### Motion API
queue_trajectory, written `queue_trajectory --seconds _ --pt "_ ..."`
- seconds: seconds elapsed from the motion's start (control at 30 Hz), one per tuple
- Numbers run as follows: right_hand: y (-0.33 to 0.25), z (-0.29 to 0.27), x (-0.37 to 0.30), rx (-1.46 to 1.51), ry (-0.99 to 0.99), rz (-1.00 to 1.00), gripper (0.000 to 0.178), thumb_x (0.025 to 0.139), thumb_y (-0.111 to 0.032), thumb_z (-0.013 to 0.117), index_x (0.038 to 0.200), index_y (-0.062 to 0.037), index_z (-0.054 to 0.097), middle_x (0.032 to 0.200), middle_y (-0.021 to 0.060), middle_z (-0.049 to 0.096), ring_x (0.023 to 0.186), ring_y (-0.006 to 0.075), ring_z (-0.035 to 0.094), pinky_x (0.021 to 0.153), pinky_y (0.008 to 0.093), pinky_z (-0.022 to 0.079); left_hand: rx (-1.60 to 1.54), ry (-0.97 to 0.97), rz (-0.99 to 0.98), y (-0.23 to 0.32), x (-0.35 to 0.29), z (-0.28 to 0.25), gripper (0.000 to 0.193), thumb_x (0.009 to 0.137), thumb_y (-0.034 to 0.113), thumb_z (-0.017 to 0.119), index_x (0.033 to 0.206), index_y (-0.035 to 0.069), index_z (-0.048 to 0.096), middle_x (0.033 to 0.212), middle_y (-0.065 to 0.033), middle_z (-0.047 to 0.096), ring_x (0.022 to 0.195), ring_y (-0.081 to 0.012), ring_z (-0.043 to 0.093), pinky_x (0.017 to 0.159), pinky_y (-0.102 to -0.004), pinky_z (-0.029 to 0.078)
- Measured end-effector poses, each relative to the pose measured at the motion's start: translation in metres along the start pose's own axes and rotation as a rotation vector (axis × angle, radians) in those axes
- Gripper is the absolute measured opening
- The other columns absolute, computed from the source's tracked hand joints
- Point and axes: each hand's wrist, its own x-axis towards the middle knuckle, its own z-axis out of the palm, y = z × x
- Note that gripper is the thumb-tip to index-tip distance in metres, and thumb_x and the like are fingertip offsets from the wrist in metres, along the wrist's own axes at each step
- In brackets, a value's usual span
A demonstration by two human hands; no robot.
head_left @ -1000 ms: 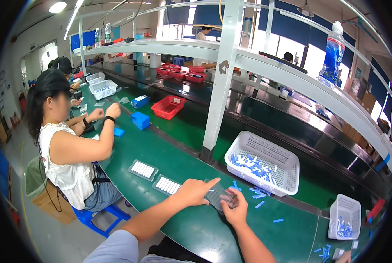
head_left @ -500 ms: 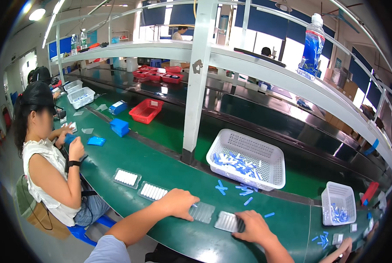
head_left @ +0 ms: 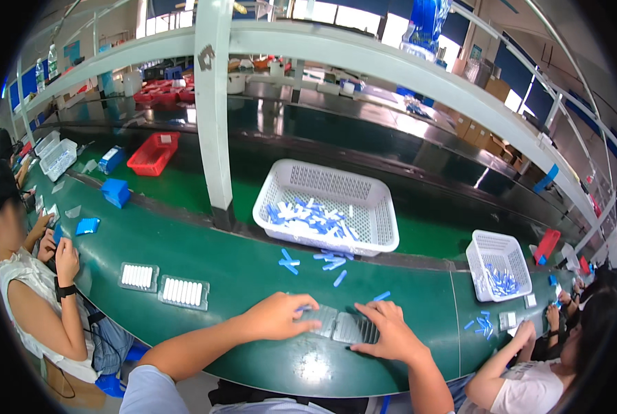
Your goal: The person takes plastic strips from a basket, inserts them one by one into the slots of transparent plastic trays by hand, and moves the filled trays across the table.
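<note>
My left hand point(head_left: 281, 317) is at the left end of a clear plastic tray point(head_left: 324, 320), thumb and forefinger curled. A narrow blue piece point(head_left: 304, 308) shows between those fingers, mostly hidden. Beside that tray lies a second clear ribbed tray point(head_left: 351, 328), its slots looking grey and dark. My right hand point(head_left: 391, 330) grips this second tray, fingers at its far edge and thumb at its near edge. Further left on the green table, two clear trays point(head_left: 183, 292) point(head_left: 139, 276) hold rows of white sticks. A blue stick point(head_left: 382, 296) lies just beyond my right hand.
A white basket point(head_left: 384, 238) of blue and white sticks stands ahead, with loose blue sticks point(head_left: 340, 278) before it. A smaller white basket point(head_left: 484, 290) is at right. A white post point(head_left: 214, 117) rises behind the table point(head_left: 253, 372). Co-workers sit on both sides.
The view has swung right and down, so the co-worker at right shows more. The right tray, whitish before, now looks grey and see-through. Both hands stay at the two trays.
</note>
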Motion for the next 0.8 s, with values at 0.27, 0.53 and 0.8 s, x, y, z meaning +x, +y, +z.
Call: queue_trajectory --seconds 0.27,0.53,0.8 --pt "-0.024 0.047 0.016 -0.083 0.047 -0.136 0.071 0.088 -0.049 0.072 0.147 -0.0152 0.052 0.152 0.0185 0.046 0.139 0.0405 0.044 0.113 0.0517 0.036 -1.694 -0.084 -0.316 -0.02 -0.016 0.003 0.042 0.107 0.015 0.049 0.145 -0.004 0.047 0.102 -0.006 0.056 0.086 -0.0131 0.055 0.062 -0.0242 0.039" --pt "-0.025 0.051 0.001 -0.132 -0.129 -0.177 0.059 0.094 -0.048 0.066 0.146 -0.0221 0.055 0.158 0.0159 0.042 0.147 0.0412 0.036 0.119 0.0559 0.03 -1.589 -0.099 -0.248 -0.038 -0.037 -0.013 0.054 0.109 0.018 0.045 0.156 -0.002 0.029 0.151 -0.0211 0.05 0.111 -0.0221 0.066 0.065 -0.0238 0.048" --pt "-0.043 0.029 0.014 0.14 0.048 -0.09 0.037 0.092 -0.025 0.071 0.126 -0.012 0.068 0.138 0.0133 0.059 0.132 0.0351 0.053 0.115 0.0518 0.036 -1.583 -0.293 -0.183 -0.027 -0.036 -0.011 0.056 0.11 0.025 0.045 0.157 -0.002 0.029 0.153 -0.0211 0.048 0.12 -0.0269 0.066 0.07 -0.026 0.057"
